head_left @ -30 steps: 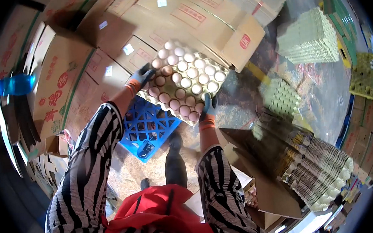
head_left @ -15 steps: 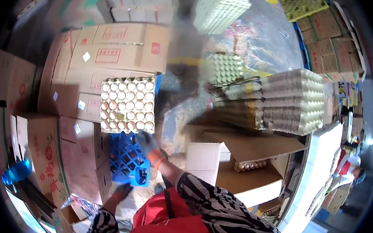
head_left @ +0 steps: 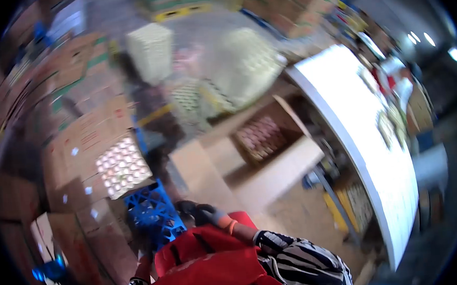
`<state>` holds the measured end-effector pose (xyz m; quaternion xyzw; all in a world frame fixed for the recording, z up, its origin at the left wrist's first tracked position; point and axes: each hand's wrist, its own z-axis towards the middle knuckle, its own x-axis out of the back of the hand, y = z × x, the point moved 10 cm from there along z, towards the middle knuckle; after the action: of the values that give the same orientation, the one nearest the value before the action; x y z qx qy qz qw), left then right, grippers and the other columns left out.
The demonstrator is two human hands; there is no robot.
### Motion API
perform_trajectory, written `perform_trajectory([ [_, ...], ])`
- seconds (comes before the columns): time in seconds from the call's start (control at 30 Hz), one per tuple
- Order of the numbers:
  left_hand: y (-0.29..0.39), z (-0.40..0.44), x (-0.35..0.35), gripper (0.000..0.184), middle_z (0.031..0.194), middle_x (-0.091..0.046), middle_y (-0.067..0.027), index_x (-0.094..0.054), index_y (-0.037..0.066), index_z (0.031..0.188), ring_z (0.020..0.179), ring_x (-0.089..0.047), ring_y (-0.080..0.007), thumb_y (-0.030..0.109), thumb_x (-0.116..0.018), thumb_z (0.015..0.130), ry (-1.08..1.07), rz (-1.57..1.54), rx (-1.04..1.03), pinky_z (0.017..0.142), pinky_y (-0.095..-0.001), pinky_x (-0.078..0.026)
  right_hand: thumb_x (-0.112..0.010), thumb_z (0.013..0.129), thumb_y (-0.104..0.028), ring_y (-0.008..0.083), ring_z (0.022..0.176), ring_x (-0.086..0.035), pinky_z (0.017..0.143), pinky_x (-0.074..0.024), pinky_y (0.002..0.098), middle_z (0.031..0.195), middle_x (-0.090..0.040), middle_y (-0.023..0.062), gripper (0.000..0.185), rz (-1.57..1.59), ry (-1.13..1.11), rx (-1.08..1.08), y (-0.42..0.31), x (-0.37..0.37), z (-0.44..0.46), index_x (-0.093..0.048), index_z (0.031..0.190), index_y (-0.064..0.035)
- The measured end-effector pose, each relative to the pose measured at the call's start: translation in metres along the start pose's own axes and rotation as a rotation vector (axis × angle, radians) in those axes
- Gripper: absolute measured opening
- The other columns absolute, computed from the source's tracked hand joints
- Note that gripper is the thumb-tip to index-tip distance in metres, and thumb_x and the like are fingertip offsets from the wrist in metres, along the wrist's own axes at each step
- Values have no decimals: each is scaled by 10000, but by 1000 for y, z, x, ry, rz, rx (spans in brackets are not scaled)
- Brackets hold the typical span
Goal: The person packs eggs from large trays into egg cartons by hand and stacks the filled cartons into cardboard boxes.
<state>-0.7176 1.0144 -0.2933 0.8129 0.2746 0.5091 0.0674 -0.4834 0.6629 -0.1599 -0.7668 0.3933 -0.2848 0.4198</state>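
My right hand (head_left: 204, 214), in a dark grey glove with an orange cuff, is in front of the red apron (head_left: 211, 268). It is beside the blue plastic pallet (head_left: 161, 205), and its fingers are smeared by motion. Low at the left, my left hand (head_left: 144, 246) is dark and blurred near the pallet's front end; its fingers cannot be made out. A tray of eggs (head_left: 123, 168) rests on the cartons beyond the pallet. To the right of my right hand stands an open cardboard box (head_left: 281, 173) with eggs (head_left: 261, 136) inside.
Brown cartons (head_left: 87, 134) are stacked along the left. Pale egg trays (head_left: 150, 50) stand in a stack at the back, with another blurred stack (head_left: 247, 67) nearer. A long white tabletop (head_left: 358, 144) runs down the right side, with a person (head_left: 393, 78) beyond it.
The view has swung to the right, bringing the open box and white tabletop nearer the middle. My right hand has drawn back from the egg tray towards the apron.
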Motion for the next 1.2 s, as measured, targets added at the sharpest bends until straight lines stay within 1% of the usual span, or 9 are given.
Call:
perform_trajectory([
  [0.27,224,39,-10,375,1213,-608,-202,-571,-25,1219,1052,-585,-312,250,-436,1002,-212,-501,-402,929,-370,-445,-561,937,-366,144,806,-606,701,-506,303,949,-632,53,375,423,674,-298,193,78,-288,-616,1178,-84],
  [0.37,321,-8,-67,402,1195,-619,-219,-585,-7,1221,1119,-594,-326,292,-467,980,-553,-47,-676,962,-375,-453,-543,934,-344,182,836,-611,712,-518,321,996,-606,56,365,920,1051,-295,283,61,-412,-590,1201,-99],
  [0.43,378,-53,-82,439,1195,-604,-240,-583,7,1231,1114,-571,-405,338,-452,973,-710,133,-795,971,-437,-451,-508,939,-335,246,915,-626,787,-510,338,1136,-620,119,387,457,1394,-372,347,52,-515,-581,1208,-66],
  [0.73,494,-125,-184,469,1181,-628,-215,-582,26,1247,1070,-621,-346,375,-522,939,-806,416,-1087,904,-413,-487,-485,884,-417,357,991,-637,850,-476,446,1024,-667,217,442,666,1551,-1317,484,-259,-784,-688,981,-36],
  [0.83,505,-168,-233,457,1119,-631,-193,-594,21,1199,1021,-620,-331,391,-522,940,-861,591,-1028,870,-411,-485,-493,897,-431,356,922,-652,814,-482,450,945,-687,194,438,520,1385,-1168,503,-306,-787,-692,966,-47],
  [0.93,529,-216,-283,452,1058,-634,-172,-606,17,1152,973,-619,-316,407,-521,940,-883,732,-1008,837,-410,-482,-512,906,-418,371,871,-639,771,-483,463,872,-669,210,413,1327,1478,-939,528,-349,-795,-676,960,-43],
  [1.0,549,-250,-313,451,1017,-635,-157,-613,15,1120,940,-618,-306,418,-521,940,-897,793,-1023,814,-409,-481,-530,891,-409,390,921,-626,780,-487,463,955,-660,236,403,333,1503,-916,540,-300,-831,-668,989,-43],
  [1.1,585,-299,-355,456,956,-638,-136,-625,10,1072,892,-617,-291,434,-521,941,-908,828,-1041,780,-407,-478,-538,896,-385,387,957,-623,814,-491,442,1056,-655,227,401,889,1943,-1059,535,-304,-921,-654,1083,-50],
  [1.2,625,-349,-410,467,895,-640,-115,-637,6,1024,843,-616,-276,451,-521,941,-929,825,-1073,746,-406,-476,-511,970,-294,195,798,-649,689,-507,327,968,-692,97,338,1419,2298,-587,545,-303,-960,-627,1188,-65],
])
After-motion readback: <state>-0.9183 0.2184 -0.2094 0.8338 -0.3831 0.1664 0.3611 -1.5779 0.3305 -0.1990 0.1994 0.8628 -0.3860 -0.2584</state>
